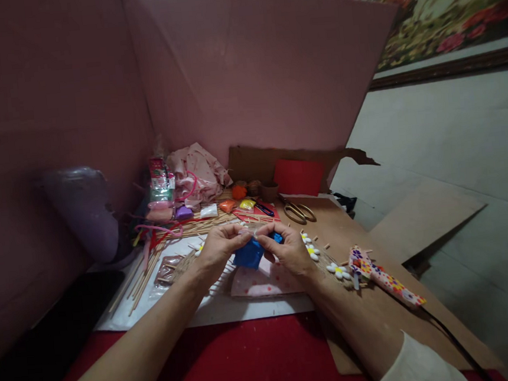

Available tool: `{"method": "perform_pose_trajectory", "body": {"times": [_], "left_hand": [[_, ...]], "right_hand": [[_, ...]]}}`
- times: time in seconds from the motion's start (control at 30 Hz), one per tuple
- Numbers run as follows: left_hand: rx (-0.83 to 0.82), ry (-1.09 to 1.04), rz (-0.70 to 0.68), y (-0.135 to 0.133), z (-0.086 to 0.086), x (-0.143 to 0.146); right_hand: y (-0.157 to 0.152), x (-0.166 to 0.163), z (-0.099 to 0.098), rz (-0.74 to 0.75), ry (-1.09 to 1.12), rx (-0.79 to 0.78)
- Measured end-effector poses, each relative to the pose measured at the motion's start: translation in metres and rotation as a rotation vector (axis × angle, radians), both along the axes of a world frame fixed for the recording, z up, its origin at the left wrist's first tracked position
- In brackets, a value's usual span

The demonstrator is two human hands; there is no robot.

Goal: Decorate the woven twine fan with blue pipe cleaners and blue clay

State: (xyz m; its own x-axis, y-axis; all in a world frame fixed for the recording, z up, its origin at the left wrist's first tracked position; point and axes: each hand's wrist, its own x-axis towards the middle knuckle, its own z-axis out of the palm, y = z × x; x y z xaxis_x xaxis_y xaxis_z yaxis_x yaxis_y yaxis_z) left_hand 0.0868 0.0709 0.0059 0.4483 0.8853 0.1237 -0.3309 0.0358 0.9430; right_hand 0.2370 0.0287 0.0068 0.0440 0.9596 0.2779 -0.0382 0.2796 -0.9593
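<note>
A small packet [248, 255] with soft-looking blue contents hangs between my hands, over the middle of the work surface. My left hand [220, 247] is closed in a pinch at its clear plastic top. Close beside it, my right hand [288, 251] pinches the same clear edge, fingers curled. A small blue lump [277, 237] shows at the right hand's fingers; whether it joins the packet cannot be made out. Below lies a pink dotted cloth piece [266, 287]. Around it curves a twine-wrapped form with white-and-yellow flowers [338, 271], partly hidden by my hands and arms.
Gold-handled scissors [299, 212] lie behind my right hand. A flower-patterned glue gun [384, 280] with a black cord rests on the cardboard [408, 325] at right. Orange [227, 206], yellow [247, 204] and purple packets [183, 212] sit at the back, near thin wooden sticks [143, 274].
</note>
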Motion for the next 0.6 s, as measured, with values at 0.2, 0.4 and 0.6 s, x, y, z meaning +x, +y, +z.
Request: {"method": "perform_pose_trajectory", "body": {"times": [0.2, 0.4, 0.6], "left_hand": [[-0.007, 0.015, -0.006, 0.0020, 0.0003, -0.0012], [0.019, 0.068, 0.051, 0.0024, 0.0033, 0.0002], [0.058, 0.113, 0.090, 0.0009, 0.0076, 0.0017]], "right_hand": [[0.0002, 0.0037, 0.0041, -0.009, -0.048, -0.016], [0.0008, 0.0041, 0.0008, -0.021, -0.133, -0.033], [0.0016, 0.0031, -0.0055, -0.047, -0.213, 0.043]]}}
